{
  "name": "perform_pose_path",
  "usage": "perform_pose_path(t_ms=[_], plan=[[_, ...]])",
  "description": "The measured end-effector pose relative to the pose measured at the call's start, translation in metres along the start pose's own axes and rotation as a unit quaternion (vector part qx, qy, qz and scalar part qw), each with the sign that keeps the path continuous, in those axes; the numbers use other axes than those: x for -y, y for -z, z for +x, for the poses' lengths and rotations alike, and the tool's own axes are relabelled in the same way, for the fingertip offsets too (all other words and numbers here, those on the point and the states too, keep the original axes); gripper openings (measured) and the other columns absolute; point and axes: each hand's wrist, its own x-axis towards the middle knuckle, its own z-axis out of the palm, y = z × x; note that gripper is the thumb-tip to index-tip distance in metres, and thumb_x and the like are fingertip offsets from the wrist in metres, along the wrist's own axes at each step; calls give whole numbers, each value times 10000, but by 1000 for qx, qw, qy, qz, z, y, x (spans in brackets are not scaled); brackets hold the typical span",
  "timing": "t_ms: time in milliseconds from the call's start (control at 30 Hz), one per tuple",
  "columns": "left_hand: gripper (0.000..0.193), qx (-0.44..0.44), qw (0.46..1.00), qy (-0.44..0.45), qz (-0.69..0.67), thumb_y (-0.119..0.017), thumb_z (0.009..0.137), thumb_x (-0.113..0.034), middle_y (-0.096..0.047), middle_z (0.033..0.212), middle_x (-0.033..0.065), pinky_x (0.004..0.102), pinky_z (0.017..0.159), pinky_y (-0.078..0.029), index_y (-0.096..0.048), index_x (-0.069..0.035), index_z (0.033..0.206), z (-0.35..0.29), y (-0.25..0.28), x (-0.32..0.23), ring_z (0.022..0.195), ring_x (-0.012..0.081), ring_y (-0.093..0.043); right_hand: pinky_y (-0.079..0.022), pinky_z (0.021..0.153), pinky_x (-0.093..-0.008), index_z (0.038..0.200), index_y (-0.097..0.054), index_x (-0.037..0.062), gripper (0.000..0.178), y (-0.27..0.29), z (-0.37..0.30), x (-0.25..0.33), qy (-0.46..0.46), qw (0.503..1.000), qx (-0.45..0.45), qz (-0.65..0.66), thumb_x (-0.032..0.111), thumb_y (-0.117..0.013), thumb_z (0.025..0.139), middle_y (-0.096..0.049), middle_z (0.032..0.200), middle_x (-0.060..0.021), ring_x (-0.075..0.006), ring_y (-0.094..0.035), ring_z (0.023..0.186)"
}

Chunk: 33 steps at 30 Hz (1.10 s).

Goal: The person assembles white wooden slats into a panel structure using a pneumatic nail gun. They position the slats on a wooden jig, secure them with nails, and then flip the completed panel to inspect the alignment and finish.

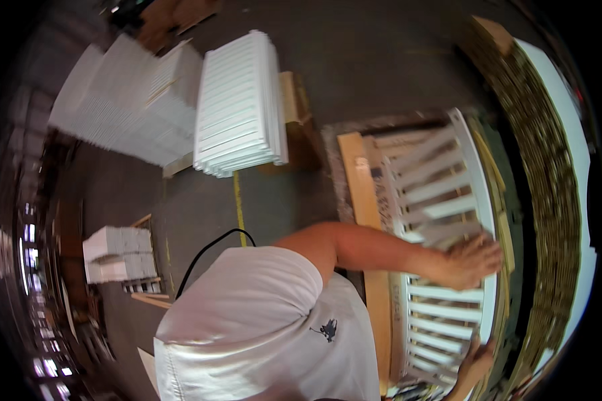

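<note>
A white slatted panel point(441, 194) with a long curved-looking rail lies at the right, on top of brown cardboard point(364, 194). Across the middle of its slats reaches my left arm. My left hand point(471, 260) rests on the outer rail, palm down with fingers stretched out, somewhat blurred. Lower down, by the near end of the same rail, my right hand point(476, 364) curls round the rail's edge, its fingers partly hidden. Beneath the slats, printed cardboard shows through in places.
A tall stack of flat cardboard point(532, 160) stands along the right. Stacked white slatted panels point(234, 100) rise at the far middle, beside piles of white boards point(127, 100). At left sits a smaller white stack point(118, 254). A yellow line point(239, 200) marks the floor.
</note>
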Motion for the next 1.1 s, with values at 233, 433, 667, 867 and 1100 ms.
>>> perform_pose_path(t_ms=[233,433,667,867,1100], plan=[[539,-195,938,140,-248,-697,707,-65,-407,1253,154,518,1038,-276,-507,-58,1211,-118,77,23,1252,370,-346,-484,792,-401,1107,-627,-61,394,48,-8,15,91,994,-62,-10,259,-682,884,-670,930,-230,-320,-616,857],[584,-148,831,413,-343,-631,851,-156,-430,1341,170,379,1082,-315,-397,-5,1365,-218,103,56,1266,307,-419,-458,705,-327,1002,-674,-5,280,96,27,35,34,964,-61,256,241,-709,872,-627,822,-80,-174,-511,754],[742,-185,544,386,-722,-513,966,-441,-425,1384,152,353,1042,-366,-190,-3,1470,-259,152,107,1263,233,-438,-336,458,-229,933,-587,89,241,-13,111,238,66,897,-27,437,329,-567,950,-461,670,38,-73,-421,557],[397,-429,653,615,-111,-621,901,-175,-645,1049,137,365,881,-483,-539,4,1245,-402,204,218,948,224,-603,-358,434,-217,874,-499,106,105,-173,107,477,198,848,101,480,166,-535,953,-430,614,56,-47,-417,514],[335,-428,610,667,-14,-585,879,-136,-674,1011,210,370,850,-487,-590,10,1180,-520,336,279,949,309,-654,-415,466,-281,837,-549,8,156,-270,86,658,254,816,213,475,141,-596,905,-547,658,-12,-95,-511,551]])
